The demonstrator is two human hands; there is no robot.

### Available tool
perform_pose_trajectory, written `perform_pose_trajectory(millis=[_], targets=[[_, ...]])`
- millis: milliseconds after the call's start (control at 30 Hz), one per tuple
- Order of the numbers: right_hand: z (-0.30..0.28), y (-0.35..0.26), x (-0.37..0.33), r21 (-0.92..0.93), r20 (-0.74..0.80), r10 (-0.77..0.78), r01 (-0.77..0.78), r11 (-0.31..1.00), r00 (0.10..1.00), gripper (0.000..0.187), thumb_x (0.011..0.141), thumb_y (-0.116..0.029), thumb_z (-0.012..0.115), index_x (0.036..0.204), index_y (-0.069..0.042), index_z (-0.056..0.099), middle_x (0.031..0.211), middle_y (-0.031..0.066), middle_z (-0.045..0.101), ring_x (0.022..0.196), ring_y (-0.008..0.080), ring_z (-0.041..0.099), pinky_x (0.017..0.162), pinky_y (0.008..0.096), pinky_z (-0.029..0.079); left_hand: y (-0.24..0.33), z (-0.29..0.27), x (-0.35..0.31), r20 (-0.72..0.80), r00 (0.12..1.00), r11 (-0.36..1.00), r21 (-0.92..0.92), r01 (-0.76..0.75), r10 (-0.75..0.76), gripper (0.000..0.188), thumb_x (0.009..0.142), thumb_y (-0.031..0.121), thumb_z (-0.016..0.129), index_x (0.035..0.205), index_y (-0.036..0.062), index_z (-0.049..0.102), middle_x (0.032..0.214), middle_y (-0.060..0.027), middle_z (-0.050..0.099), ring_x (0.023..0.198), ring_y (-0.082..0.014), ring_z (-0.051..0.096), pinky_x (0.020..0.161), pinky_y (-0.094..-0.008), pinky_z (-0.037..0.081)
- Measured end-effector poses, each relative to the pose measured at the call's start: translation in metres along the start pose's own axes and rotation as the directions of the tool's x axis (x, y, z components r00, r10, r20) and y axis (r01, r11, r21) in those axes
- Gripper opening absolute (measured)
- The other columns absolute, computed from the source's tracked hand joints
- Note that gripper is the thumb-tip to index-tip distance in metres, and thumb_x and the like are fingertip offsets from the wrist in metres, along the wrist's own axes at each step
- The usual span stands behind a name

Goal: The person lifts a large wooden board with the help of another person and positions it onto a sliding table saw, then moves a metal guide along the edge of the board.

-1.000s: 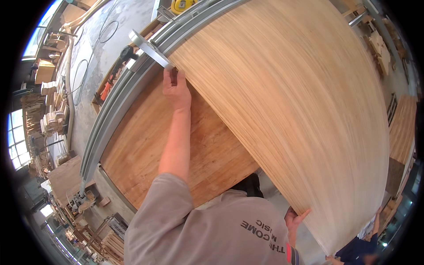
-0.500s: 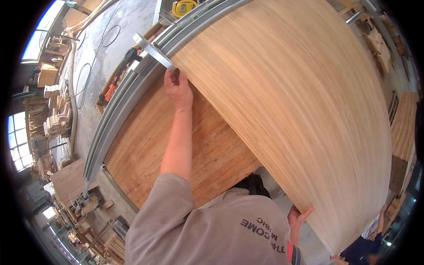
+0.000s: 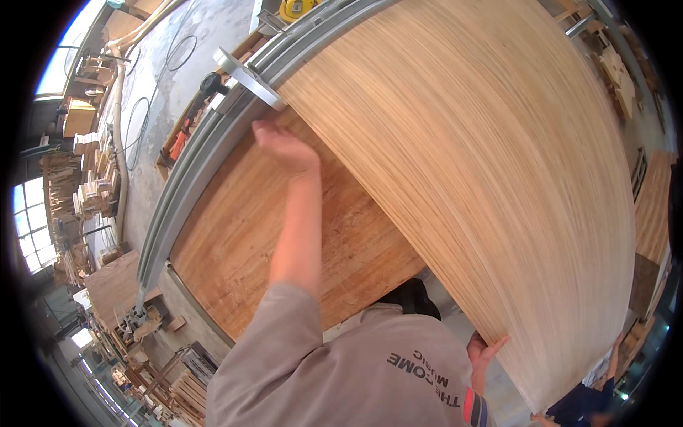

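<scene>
A large light-grained wood panel spans the middle and right of the view. My right hand grips its near edge, thumb on top, the other fingers partly hidden at the edge. My left hand, slightly blurred, is apart from the panel and holds nothing. It hovers over a reddish-brown wooden tabletop, just nearer than a metal stop arm. The stop arm is mounted on a grey metal rail, beside a black knob, and its end lies at the panel's corner.
Another person in dark clothing has a hand at the panel's lower right end. Beyond the rail are a yellow tool, a wooden tray with an orange-handled tool, and a cable on the floor. Wood pieces are stacked at far left.
My left hand has come away from the panel's corner by the stop arm and swung slightly left and nearer. My right hand keeps its grip on the panel edge.
</scene>
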State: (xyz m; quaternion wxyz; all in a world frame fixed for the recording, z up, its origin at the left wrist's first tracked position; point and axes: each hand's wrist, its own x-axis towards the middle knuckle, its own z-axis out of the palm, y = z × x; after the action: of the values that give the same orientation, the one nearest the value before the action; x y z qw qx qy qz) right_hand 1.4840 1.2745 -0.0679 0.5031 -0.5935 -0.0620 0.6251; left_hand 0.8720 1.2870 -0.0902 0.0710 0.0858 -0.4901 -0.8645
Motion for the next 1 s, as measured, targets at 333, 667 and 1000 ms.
perform_pose_trajectory(millis=[333,667,1000], targets=[[0.0,-0.002,-0.001,0.013,-0.03,0.038,-0.038,0.999,0.999,0.068,0.088,-0.057,0.046,0.138,-0.014,0.031,0.134,0.0065,0.041,0.12,0.0222,0.043,0.099,0.037,0.04,0.003,-0.014,0.015,0.355,0.924,0.924,0.288,-0.25,0.14,0.039,0.092,0.011,0.053,0.126,-0.005,0.045,0.123,-0.0134,0.052,0.111,-0.0181,0.052,0.096,-0.029,0.04],[0.003,0.001,-0.003,0.0,-0.015,0.023,-0.023,1.0,1.0,0.066,0.084,-0.059,0.05,0.13,-0.013,0.042,0.125,0.0044,0.051,0.11,0.018,0.051,0.093,0.0335,0.045,-0.001,-0.013,0.017,0.31,0.934,0.89,0.354,-0.286,0.177,0.022,0.09,0.011,0.057,0.108,-0.0029,0.059,0.097,-0.0056,0.064,0.09,-0.0113,0.059,0.079,-0.0243,0.047],[0.007,0.001,-0.005,-0.002,-0.055,0.005,-0.005,1.0,0.998,0.066,0.085,-0.059,0.049,0.132,-0.013,0.041,0.126,0.0052,0.05,0.112,0.0186,0.05,0.094,0.0342,0.044,-0.001,-0.017,0.027,0.297,0.925,0.857,0.386,-0.343,0.236,0.02,0.089,0.011,0.058,0.104,-0.002,0.06,0.091,-0.0056,0.064,0.084,-0.0119,0.059,0.075,-0.0255,0.048]])
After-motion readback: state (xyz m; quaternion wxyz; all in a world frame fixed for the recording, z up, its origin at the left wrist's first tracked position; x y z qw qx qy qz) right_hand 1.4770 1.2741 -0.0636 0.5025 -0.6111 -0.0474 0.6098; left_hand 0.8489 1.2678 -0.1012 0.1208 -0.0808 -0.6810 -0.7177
